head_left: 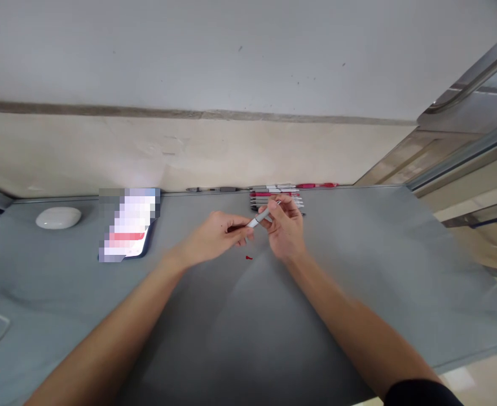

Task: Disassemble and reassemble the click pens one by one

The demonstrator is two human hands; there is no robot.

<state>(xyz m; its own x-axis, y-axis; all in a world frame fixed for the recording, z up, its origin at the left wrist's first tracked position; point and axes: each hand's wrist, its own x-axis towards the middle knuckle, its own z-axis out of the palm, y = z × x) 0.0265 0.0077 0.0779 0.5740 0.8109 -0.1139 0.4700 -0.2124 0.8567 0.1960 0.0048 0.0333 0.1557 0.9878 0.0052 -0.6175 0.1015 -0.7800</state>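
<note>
A white-and-grey pen [260,216] is held slantwise in the air above the desk [341,254], between both hands. The fingers of the left hand [219,232] pinch its lower, white end; those of the right hand [287,226] grip the grey upper part. Handling it well probably calls for a light pinch on each side, both ends kept in one straight line, and the hands low over the desk so that any loose part falls only a little way.

Counted: one pen in the hands; one small red piece [249,257] on the desk, just below the fingers; one red pen [317,185] along the back edge; at least four pens in the row of pens [269,195], partly hidden by the right hand, so the full number cannot be told; one dark, slim line of pen parts [214,189] further left, perhaps a single pen; one phone [132,225]; and one white rounded object [58,217], possibly a mouse.
</note>
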